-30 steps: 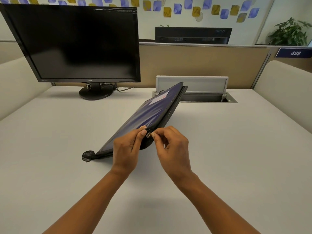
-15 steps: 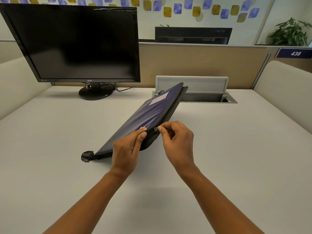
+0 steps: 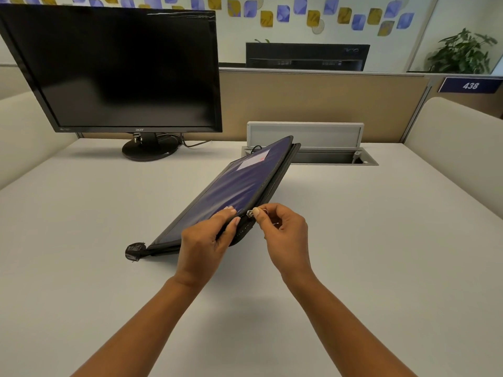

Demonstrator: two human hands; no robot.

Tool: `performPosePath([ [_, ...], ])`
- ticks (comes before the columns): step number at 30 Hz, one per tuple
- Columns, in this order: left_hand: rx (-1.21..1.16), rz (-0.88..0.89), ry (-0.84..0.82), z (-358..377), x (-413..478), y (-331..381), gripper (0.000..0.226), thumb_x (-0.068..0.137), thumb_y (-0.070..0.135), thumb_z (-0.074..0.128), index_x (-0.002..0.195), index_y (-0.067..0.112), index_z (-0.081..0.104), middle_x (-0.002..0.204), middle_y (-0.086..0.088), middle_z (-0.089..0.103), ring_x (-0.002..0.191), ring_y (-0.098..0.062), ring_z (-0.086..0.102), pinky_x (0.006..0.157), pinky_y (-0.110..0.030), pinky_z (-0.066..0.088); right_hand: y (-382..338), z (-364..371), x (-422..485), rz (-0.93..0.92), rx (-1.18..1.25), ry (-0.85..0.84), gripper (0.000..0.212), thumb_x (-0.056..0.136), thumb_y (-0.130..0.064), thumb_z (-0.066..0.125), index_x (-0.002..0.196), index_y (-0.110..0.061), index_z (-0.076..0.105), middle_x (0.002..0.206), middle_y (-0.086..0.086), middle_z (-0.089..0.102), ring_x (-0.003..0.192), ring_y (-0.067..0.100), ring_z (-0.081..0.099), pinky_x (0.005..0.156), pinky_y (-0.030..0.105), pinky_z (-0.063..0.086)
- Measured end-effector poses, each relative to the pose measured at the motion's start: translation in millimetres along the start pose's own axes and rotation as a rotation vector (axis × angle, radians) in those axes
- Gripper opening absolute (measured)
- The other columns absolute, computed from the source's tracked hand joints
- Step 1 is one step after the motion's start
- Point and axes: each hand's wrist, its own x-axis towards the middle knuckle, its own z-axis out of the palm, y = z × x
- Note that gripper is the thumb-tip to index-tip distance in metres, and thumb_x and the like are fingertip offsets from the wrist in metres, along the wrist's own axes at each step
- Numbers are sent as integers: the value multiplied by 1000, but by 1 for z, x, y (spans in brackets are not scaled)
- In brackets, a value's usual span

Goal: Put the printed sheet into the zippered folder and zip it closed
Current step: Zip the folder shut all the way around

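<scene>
So my left hand (image 3: 202, 242) has its grip clamped on the near edge of the folder (image 3: 239, 186), which sits tilted up off the counter (image 3: 381, 240), low corner touching down on the left. Right hand (image 3: 285, 231) grip is pinched tight on the zipper pull (image 3: 250, 213) on that edge. Monitor (image 3: 119, 69) sits behind.

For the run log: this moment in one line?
phase: zipping | left hand: grips zippered folder, tilted on desk | right hand: pinches zipper pull | zip: partly closed

Dark zippered folder (image 3: 234, 191) tilted on its lower edge on the desk, metal zipper pull (image 3: 250, 213) partway along its near side
</scene>
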Motion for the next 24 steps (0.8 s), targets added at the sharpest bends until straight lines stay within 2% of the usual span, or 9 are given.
performPosePath([
  [4, 35, 5, 10, 2, 1, 2, 51, 94, 31, 40, 90, -10, 69, 79, -18, 73, 62, -24, 71, 75, -18, 47, 0, 1, -4, 48, 47, -21, 11, 88, -22, 58, 81, -30, 61, 71, -14, 61, 67, -9, 56, 60, 5, 48],
  [8, 42, 4, 23, 4, 4, 3, 52, 94, 32, 38, 90, -10, 69, 75, -18, 73, 57, -23, 69, 73, -20, 46, 0, 4, -7, 12, 14, -7, 9, 89, -19, 56, 85, -26, 61, 75, -14, 60, 70, -11, 56, 63, 4, 48],
  [12, 50, 24, 66, 5, 4, 3, 52, 95, 31, 38, 89, -9, 69, 71, -17, 73, 52, -22, 67, 72, -20, 46, -2, 6, -13, -121, -59, 22, 7, 88, -13, 58, 87, -13, 65, 77, -8, 59, 76, -8, 56, 66, 2, 45],
  [15, 54, 29, 89, 7, 4, 2, 53, 95, 32, 37, 87, -9, 70, 71, -16, 73, 52, -22, 67, 72, -19, 45, -4, 9, -18, -233, -147, 33, 8, 87, -11, 59, 88, -7, 66, 79, -5, 59, 70, -2, 55, 68, 3, 44],
  [19, 75, 71, 102, 6, 3, 1, 53, 96, 30, 36, 87, -10, 69, 68, -16, 72, 49, -21, 66, 70, -20, 45, -6, 8, -21, -385, -296, 64, 6, 85, -8, 61, 85, -4, 65, 79, 7, 65, 69, 6, 53, 67, 12, 46],
  [22, 124, 126, 102, 7, 6, 1, 53, 98, 28, 34, 87, -11, 69, 67, -16, 72, 48, -21, 66, 69, -22, 45, -8, 5, -15, -394, -369, 118, 4, 84, -7, 63, 84, -5, 66, 77, 8, 65, 66, 11, 54, 60, 17, 46],
  [24, 143, 149, 103, 7, 8, 2, 54, 98, 28, 33, 86, -11, 69, 69, -16, 72, 48, -21, 66, 70, -23, 44, -9, 1, -8, -369, -381, 144, 5, 84, -8, 62, 83, -5, 66, 76, 8, 65, 65, 10, 52, 59, 16, 43],
])
